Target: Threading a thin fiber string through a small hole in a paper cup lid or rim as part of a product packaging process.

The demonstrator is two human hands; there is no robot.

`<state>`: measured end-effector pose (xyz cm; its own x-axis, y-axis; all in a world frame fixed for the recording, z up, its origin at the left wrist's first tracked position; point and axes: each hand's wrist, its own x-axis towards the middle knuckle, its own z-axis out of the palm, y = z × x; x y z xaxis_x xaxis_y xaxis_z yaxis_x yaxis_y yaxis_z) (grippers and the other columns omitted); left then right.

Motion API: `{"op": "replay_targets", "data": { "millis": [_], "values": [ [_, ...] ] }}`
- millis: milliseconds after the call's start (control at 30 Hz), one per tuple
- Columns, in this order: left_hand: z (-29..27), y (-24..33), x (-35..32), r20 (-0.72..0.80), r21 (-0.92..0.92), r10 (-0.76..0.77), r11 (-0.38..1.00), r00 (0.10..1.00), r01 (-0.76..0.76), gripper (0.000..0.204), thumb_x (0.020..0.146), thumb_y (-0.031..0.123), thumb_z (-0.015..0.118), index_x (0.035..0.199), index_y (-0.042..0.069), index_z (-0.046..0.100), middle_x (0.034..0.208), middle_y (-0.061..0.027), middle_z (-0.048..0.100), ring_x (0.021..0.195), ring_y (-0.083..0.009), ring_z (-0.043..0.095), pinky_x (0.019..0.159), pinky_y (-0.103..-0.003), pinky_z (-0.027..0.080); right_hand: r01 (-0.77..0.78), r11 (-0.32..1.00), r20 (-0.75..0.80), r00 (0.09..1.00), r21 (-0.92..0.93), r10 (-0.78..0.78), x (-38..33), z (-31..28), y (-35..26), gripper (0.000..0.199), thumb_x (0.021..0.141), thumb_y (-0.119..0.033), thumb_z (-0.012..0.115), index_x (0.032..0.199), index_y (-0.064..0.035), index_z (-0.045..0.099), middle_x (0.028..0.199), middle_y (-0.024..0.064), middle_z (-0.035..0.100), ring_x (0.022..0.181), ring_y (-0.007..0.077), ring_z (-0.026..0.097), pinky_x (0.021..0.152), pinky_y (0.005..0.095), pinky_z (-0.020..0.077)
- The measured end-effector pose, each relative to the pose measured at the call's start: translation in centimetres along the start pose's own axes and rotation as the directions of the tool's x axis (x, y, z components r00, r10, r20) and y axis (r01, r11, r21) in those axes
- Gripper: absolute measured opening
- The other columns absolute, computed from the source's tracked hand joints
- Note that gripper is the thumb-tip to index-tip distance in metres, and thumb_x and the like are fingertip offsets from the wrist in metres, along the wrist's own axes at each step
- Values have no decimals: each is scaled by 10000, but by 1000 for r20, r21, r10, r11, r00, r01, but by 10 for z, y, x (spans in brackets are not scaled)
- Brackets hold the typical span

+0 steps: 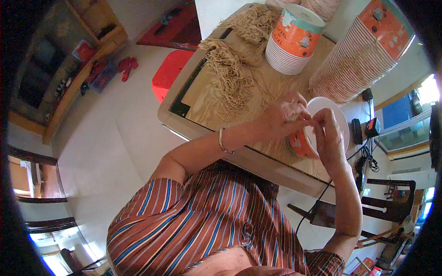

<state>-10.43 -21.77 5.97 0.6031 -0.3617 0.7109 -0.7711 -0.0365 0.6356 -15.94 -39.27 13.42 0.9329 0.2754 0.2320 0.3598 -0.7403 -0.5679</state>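
Over the white mouth of an orange paper tub (301, 143) near the table's right edge, my two hands meet. My left hand (286, 116), with a bangle at its wrist, is closed, its thumb and fingertips pinched together. A pale shine shows on its fingers. My right hand (329, 138) is also closed in a pinch, its fingertips against the left ones. What lies between them is too small to make out. Left of the tub, a tangled bundle of tan strings (230, 76) lies on the wooden tabletop (202, 108), with loose strands trailing toward my left hand.
Behind the hands stands a short stack of orange and green paper tubs (294, 41). A taller leaning stack (359, 55) is at the right. More tan string (253, 20) lies at the back. Black cables (368, 152) hang at the right edge. A red stool (169, 73) stands left.
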Motion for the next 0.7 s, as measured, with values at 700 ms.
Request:
{"op": "replay_targets", "data": {
  "millis": [700],
  "values": [
    [8,2,-7,-133,12,-53,998,990,55,126,756,132,716,827,63,638,936,-93,549,942,-263,552,806,-373,455,-19,989,-60,998,148,28,3,1,8,75,915,-54,550,942,-28,486,818,122,583,752,239,604,715,347,491]
  ]
}}
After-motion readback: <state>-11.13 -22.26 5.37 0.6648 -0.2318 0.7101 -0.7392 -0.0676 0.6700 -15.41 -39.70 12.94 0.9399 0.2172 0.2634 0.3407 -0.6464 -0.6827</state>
